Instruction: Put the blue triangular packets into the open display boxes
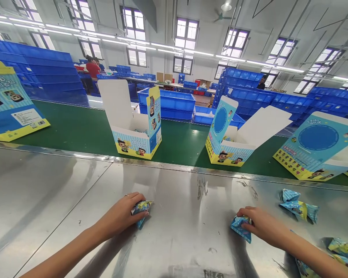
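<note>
Packets held (one per hand)

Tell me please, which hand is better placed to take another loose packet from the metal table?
Probably the right hand: the loose packets lie on its side of the metal table, though its grip holds a packet. The left hand, also holding one, is farther.

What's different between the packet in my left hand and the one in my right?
Colour: the left-hand packet shows plenty of yellow with its blue, while the visible part of the right-hand packet is mostly blue.
Place: the right-hand packet is close to the loose packets, while the left-hand packet is well away from them.
Shared: both are small, shiny packets, each held between fingers and thumb over the metal table.
</note>
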